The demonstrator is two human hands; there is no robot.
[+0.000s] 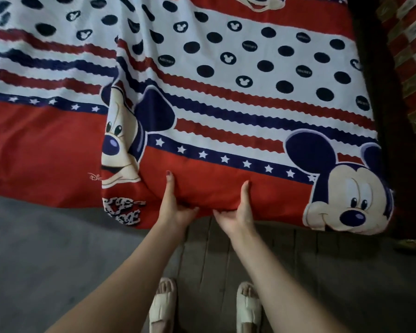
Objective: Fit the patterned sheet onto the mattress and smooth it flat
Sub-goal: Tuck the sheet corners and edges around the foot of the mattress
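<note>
The patterned sheet point(226, 104), red, white and navy with dots, wavy stripes, stars and cartoon mouse faces, covers the whole mattress, which stays hidden beneath it. A long diagonal fold runs down its middle left. My left hand point(174, 205) grips the red near edge of the sheet, thumb on top and fingers curled under it. My right hand point(238, 210) grips the same edge just to the right, thumb up on the red cloth, fingers tucked below. The edge between the hands is bunched and lifted slightly.
A grey floor point(46, 248) runs along the near side of the bed. My feet in pale slippers point(162, 306) stand close to the edge. A red checked cloth point(413, 68) lies beyond a dark gap at the right.
</note>
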